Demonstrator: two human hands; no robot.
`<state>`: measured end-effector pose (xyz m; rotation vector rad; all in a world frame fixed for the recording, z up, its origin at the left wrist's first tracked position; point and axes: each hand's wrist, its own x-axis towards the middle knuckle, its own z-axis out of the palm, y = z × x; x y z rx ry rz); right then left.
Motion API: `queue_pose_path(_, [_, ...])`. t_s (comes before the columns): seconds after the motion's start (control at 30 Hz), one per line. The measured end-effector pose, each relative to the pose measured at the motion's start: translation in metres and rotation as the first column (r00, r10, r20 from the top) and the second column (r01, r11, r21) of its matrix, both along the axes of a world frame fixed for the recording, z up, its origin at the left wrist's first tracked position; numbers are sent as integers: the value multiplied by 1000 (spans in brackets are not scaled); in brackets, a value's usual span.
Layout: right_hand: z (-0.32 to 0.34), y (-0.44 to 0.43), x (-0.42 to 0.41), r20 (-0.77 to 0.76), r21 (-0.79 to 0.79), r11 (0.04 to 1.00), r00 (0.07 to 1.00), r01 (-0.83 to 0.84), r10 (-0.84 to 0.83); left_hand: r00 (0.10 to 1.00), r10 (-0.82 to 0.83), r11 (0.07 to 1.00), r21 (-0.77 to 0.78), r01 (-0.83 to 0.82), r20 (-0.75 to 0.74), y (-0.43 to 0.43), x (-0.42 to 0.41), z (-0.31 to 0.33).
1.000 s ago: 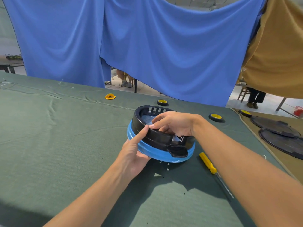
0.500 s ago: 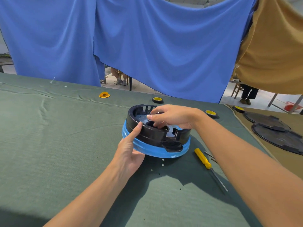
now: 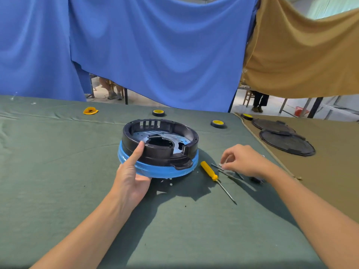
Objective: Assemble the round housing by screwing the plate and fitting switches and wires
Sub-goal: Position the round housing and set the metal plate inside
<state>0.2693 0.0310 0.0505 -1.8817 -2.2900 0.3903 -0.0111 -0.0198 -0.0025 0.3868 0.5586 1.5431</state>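
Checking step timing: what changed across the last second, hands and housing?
The right hand left the round housing interior, moved right onto the cloth beside the screwdriver, and now pinches a small part. Unchanged: left hand grips the housing's left side, thumb on the black wall; screwdriver untouched.

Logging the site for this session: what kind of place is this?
Probably a makeshift assembly workshop: a cloth-covered worktable holding the round housing, a yellow screwdriver and small parts; blue sheets hung as dividers; more black round covers on the neighbouring table.
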Motion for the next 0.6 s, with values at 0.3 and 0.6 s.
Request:
queue_pose_path(0.3, [-29, 1, -5, 195, 181, 983, 981, -16, -20, 997, 76, 996, -46, -76, -9, -5, 10, 9])
queue_pose_path(0.6, [-32, 4, -10, 279, 221, 975, 960, -28, -35, 980, 147, 978, -128, -164, -135, -11, 10, 16])
